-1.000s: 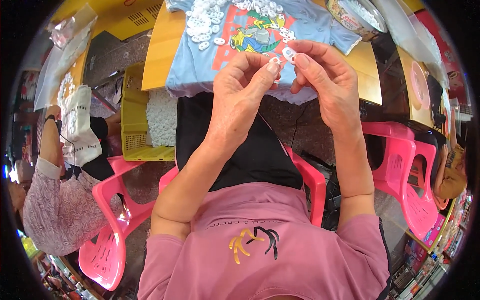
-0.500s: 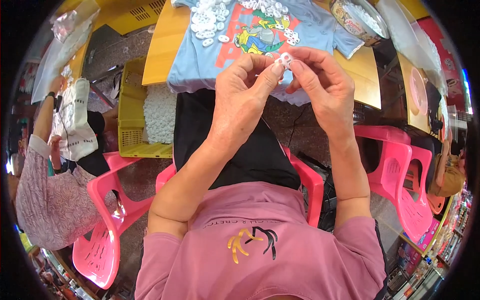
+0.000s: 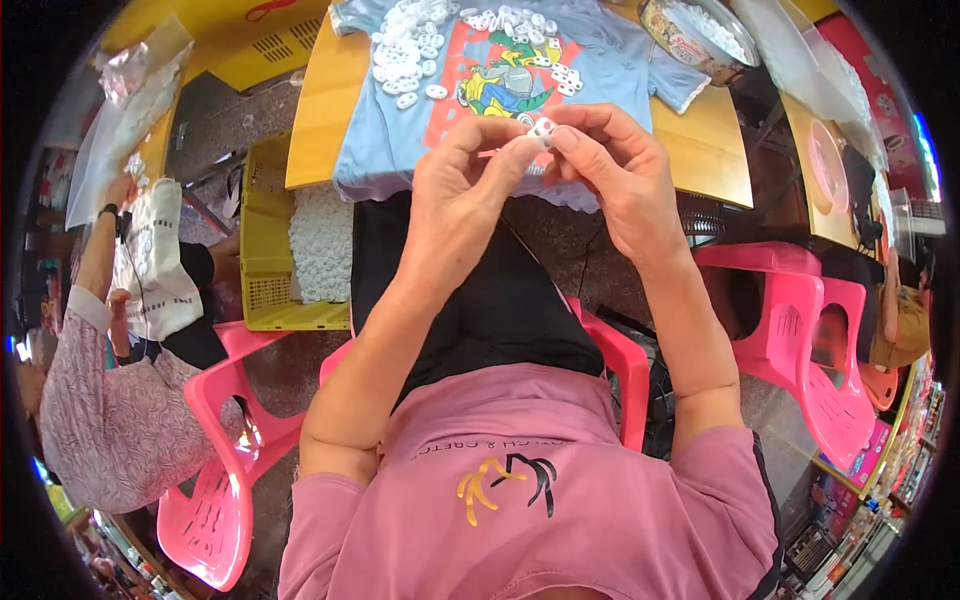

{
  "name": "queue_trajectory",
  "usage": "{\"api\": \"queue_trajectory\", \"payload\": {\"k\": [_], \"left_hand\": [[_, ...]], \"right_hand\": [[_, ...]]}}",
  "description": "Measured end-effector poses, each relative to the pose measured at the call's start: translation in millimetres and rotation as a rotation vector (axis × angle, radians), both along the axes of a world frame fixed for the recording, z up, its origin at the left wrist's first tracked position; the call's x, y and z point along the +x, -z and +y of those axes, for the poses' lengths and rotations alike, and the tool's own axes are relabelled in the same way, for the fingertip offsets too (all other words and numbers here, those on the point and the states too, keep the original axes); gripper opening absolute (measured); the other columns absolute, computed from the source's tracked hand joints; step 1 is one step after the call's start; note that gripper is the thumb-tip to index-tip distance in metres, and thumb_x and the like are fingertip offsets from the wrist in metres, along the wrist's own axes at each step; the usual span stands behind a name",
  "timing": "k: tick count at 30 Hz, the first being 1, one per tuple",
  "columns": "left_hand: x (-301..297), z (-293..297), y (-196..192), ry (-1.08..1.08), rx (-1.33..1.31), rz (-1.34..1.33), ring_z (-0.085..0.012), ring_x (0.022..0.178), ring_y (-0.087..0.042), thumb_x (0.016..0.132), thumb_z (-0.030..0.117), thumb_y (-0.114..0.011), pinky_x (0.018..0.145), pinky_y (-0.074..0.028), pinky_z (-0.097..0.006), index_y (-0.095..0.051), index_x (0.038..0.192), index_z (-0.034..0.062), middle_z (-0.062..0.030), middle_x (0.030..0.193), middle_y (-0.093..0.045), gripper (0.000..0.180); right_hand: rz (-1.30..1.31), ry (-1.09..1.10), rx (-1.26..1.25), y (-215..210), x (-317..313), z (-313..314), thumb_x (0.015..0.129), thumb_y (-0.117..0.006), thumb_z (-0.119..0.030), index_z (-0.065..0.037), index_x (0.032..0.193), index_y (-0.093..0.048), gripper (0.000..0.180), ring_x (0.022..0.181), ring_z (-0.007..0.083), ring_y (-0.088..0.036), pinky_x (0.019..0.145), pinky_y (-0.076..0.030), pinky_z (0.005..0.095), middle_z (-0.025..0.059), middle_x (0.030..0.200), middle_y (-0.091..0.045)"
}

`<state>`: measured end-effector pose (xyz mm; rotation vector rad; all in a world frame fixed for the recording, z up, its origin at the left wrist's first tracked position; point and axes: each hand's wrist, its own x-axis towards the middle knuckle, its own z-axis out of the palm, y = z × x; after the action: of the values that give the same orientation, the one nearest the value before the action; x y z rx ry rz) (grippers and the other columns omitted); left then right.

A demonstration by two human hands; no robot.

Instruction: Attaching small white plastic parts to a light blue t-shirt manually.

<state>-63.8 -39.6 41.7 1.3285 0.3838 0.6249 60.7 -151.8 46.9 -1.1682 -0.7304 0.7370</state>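
Observation:
Both hands meet over the near edge of a light-blue T-shirt (image 3: 385,140) spread on the table. Thumb and fingers of my left hand (image 3: 455,200) pinch a small white plastic piece (image 3: 542,131) with reddish round spots. From the other side, my right hand (image 3: 630,185) grips the same piece between thumb and forefinger. Fingers cover much of it, so its full shape is hidden. Beyond the hands lie a heap of white oval two-holed pieces (image 3: 405,55), a second heap (image 3: 512,20) and a small cluster with dark spots (image 3: 567,80).
A round tub (image 3: 682,42) of white pieces stands on the wooden table (image 3: 318,125) at the far right. Below left, a yellow crate (image 3: 262,215) holds many more. Pink chairs (image 3: 215,500) flank me. Another person in a patterned top (image 3: 130,420) sits at left.
The hands and the pinched piece have shifted a little left and slightly down in the picture. The grip stays much the same, and the whole view has moved slightly.

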Motion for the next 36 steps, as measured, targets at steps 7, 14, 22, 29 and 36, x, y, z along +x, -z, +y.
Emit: {"api": "queue_trajectory", "payload": {"k": [7,14,22,29,36], "left_hand": [[-6,2,19,0.106,0.203,-0.234,-0.0105,0.102,-0.053,0.104,0.031,-0.044,0.083,-0.043,-0.024,-0.06,0.118,0.0015,-0.0066,0.125,-0.054,0.036],[-23,0,13,0.251,0.068,-0.373,-0.0113,0.103,-0.052,0.104,0.041,-0.037,0.073,-0.04,-0.02,-0.058,0.121,-0.0004,-0.0103,0.13,-0.051,0.05],[-41,5,8,0.232,0.075,-0.467,-0.0255,0.127,-0.046,0.1,0.039,-0.05,0.099,-0.043,-0.033,-0.062,0.11,-0.0021,-0.0124,0.119,-0.057,0.044],[-51,9,15,0.231,0.116,-0.484,-0.0293,0.129,-0.042,0.101,0.033,-0.05,0.106,-0.035,-0.042,-0.063,0.108,-0.0018,-0.0126,0.118,-0.057,0.038],[-80,27,14,0.082,-0.179,-0.384,-0.0172,0.104,-0.056,0.103,0.025,-0.046,0.095,-0.044,-0.031,-0.056,0.119,-0.0046,-0.0139,0.117,-0.058,0.036]], "right_hand": [[0.358,-0.052,0.063,-21,-29,6,0.091,-0.063,-0.005,-0.006,0.144,-0.033,0.061,0.073,0.0122,-0.059,0.066,-0.054,0.0296,0.0059,0.095,-0.063],[0.508,-0.173,0.135,-17,-52,8,0.091,-0.063,-0.004,-0.011,0.149,-0.026,0.068,0.082,0.0147,-0.061,0.069,-0.053,0.0308,0.0057,0.099,-0.061],[0.529,-0.295,0.153,-27,-71,14,0.089,-0.067,-0.002,-0.014,0.152,-0.021,0.079,0.106,0.0151,-0.058,0.09,-0.051,0.0346,0.0062,0.115,-0.054],[0.466,-0.322,0.202,-19,-80,21,0.088,-0.067,-0.001,-0.013,0.152,-0.022,0.079,0.107,0.0142,-0.057,0.092,-0.049,0.0311,0.0056,0.116,-0.053],[0.468,-0.351,0.135,-11,-82,39,0.093,-0.065,-0.011,-0.01,0.151,-0.023,0.072,0.084,0.009,-0.059,0.072,-0.049,0.0247,0.0029,0.102,-0.061]]}}
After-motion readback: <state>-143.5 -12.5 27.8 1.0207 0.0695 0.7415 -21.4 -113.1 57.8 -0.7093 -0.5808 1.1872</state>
